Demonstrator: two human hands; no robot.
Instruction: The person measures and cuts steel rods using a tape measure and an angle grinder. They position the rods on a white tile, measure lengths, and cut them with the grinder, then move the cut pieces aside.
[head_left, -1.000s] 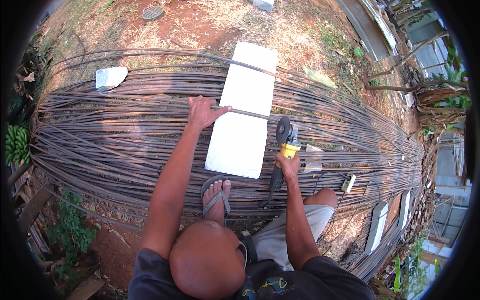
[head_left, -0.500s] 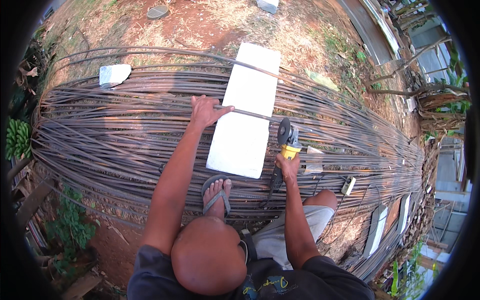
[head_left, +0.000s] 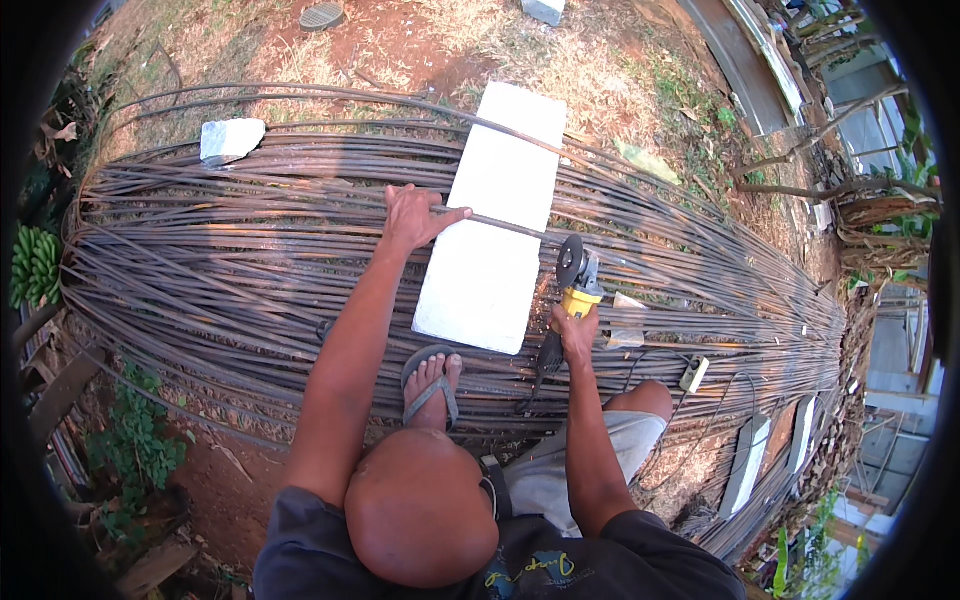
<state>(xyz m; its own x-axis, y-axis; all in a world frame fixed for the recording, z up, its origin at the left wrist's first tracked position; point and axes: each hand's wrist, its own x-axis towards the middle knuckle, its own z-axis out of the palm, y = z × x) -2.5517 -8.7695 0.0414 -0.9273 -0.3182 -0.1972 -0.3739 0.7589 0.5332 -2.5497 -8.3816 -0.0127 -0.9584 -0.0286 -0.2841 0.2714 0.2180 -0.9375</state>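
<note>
A steel reinforcing bar (head_left: 505, 227) crosses a long white block (head_left: 478, 285) that lies on a bed of many similar bars (head_left: 270, 235). My left hand (head_left: 412, 217) grips this bar just left of the block, thumb stretched along it. In my right hand (head_left: 576, 335) is an angle grinder (head_left: 581, 300) with a yellow and grey body, held by its dark handle. Its dark disc (head_left: 571, 262) stands at the bar, just right of the block; the exact contact is too small to tell. Orange sparks scatter below the disc, beside the grinder.
My sandalled foot (head_left: 436, 388) rests on the bars below the block. A power socket (head_left: 694, 374) with a cable lies at the right. A white stone chunk (head_left: 232, 141) sits at the far left, and long pale blocks (head_left: 747, 465) lie at the lower right.
Sparks now fly below the grinder's disc, where none showed before. Both hands keep nearly the same places on the bar and the grinder.
</note>
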